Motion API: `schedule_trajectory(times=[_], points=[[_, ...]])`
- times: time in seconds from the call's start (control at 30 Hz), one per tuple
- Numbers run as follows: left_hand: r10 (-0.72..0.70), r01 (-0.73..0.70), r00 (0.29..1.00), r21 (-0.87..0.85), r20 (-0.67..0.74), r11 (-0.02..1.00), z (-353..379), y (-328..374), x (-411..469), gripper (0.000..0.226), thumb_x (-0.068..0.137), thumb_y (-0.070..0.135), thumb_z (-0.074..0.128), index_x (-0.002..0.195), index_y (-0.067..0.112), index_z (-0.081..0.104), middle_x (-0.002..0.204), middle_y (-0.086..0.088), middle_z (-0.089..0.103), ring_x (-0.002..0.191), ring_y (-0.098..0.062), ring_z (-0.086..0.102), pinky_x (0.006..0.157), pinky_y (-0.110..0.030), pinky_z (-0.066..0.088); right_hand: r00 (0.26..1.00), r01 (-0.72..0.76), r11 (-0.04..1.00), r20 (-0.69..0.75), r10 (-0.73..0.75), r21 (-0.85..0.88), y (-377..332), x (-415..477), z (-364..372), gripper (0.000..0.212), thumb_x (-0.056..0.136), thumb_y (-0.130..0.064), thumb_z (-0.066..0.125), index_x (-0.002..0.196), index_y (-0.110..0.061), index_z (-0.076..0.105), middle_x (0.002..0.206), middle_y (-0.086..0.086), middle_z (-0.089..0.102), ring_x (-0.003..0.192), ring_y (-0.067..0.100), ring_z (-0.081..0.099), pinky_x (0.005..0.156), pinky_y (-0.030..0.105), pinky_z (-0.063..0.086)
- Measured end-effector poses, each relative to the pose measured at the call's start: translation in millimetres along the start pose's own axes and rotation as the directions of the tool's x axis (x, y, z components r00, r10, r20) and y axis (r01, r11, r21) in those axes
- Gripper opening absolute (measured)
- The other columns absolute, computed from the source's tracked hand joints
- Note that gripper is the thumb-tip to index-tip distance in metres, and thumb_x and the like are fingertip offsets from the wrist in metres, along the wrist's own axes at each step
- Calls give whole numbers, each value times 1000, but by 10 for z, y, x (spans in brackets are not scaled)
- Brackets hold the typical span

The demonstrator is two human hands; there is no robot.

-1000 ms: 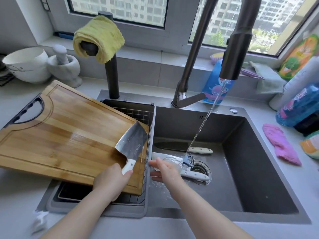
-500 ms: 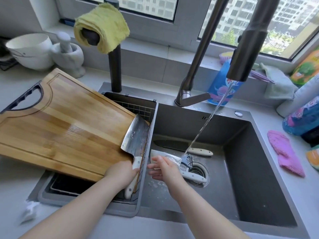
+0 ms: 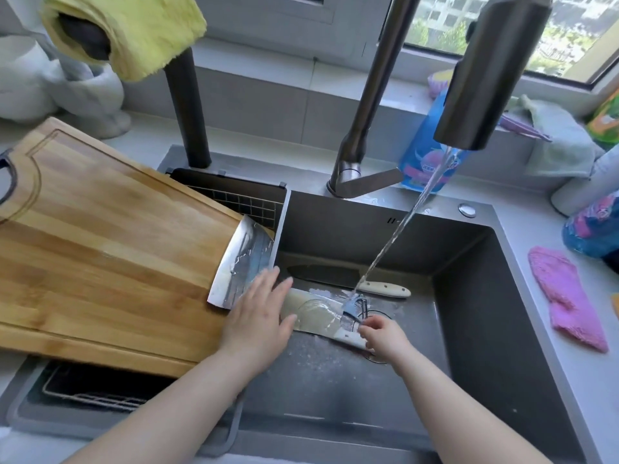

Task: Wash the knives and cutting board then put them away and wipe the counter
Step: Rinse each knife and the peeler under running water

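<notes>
While the washing is seemingly progressing only partway, the flat left hand (image 3: 258,316) is touching a cleaver (image 3: 244,262) left of the sink (image 3: 469,296), the right hand (image 3: 385,334) gripping a knife (image 3: 315,313) inside it.

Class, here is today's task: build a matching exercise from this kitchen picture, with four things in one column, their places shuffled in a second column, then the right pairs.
Things
1. yellow fluffy cloth
2. pink cloth
3. steel cleaver
4. dark-bladed knife with cream handle

Places
A. on the floor of the grey sink
B. draped over the black post
C. on the end of the wooden cutting board
D. on the grey counter, right of the sink

Pairs: 1-B, 2-D, 3-C, 4-A
</notes>
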State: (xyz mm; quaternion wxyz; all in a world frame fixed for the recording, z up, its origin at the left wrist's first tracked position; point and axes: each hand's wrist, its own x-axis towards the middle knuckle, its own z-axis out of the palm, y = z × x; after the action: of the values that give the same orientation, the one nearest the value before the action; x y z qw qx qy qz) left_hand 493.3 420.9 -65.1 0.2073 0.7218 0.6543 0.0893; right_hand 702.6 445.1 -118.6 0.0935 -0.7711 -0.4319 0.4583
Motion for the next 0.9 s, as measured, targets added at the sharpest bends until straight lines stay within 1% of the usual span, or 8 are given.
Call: schedule_trajectory(times=[0.07,0.13,0.23,0.4,0.6,0.7,0.8,0.9], points=[[-8,4,999,94,44,996,93,32,27,60,97,36,35,147,24,4,156,3,-12,132,-7,-27,114,-25,-1,1000,13,979,-5,-14,-206,72,168,-14,24,89,-13,50,111,-8,59,97,9,60,86,24,56,69,22,38],[10,-9,1000,126,-8,992,166,-11,49,63,94,37,43,147,21,15,157,-4,-2,130,-10,-26,111,-23,3,1000,24,925,10,-21,-380,119,302,-4,33,88,-16,49,120,-11,54,117,8,61,108,25,56,80,24,41],[102,-84,992,212,-76,974,236,-92,74,70,56,42,75,119,17,60,128,-12,57,129,-23,34,94,-30,45,997,77,776,47,-61,-626,189,466,73,41,87,-17,46,128,-14,46,134,9,49,125,26,45,97,27,38],[160,-122,973,214,-169,969,373,-178,95,72,50,34,74,117,16,54,120,-12,63,119,-23,37,98,-38,33,990,132,478,93,-103,-869,296,615,283,40,92,-17,44,131,-13,38,136,7,43,128,26,39,102,33,34],[97,-72,988,203,-118,977,351,-139,120,52,54,33,57,102,16,70,117,-9,65,118,-22,40,82,-41,52,981,195,423,174,-86,-885,313,647,359,41,89,-17,47,131,-13,43,135,7,46,125,25,45,99,31,38],[63,-42,992,188,-106,981,269,-74,101,46,72,29,46,111,16,66,127,-11,58,129,-25,43,100,-32,40,982,180,546,186,-44,-818,247,542,308,33,85,-22,51,117,-16,51,129,7,51,118,25,52,92,29,44],[32,-23,999,227,-36,974,183,-17,85,52,97,28,30,147,20,17,157,-3,-2,144,-19,-8,110,-28,-8,977,213,553,186,-106,-806,134,367,121,9,84,-27,50,90,-22,46,117,3,61,110,24,58,83,25,44],[-16,5,999,340,32,940,116,32,51,55,99,34,21,148,21,-1,155,0,-15,142,-18,-20,104,-29,-21,972,226,521,153,-181,-823,39,122,-76,8,81,-22,49,86,-23,43,108,0,62,107,23,59,79,24,43]])
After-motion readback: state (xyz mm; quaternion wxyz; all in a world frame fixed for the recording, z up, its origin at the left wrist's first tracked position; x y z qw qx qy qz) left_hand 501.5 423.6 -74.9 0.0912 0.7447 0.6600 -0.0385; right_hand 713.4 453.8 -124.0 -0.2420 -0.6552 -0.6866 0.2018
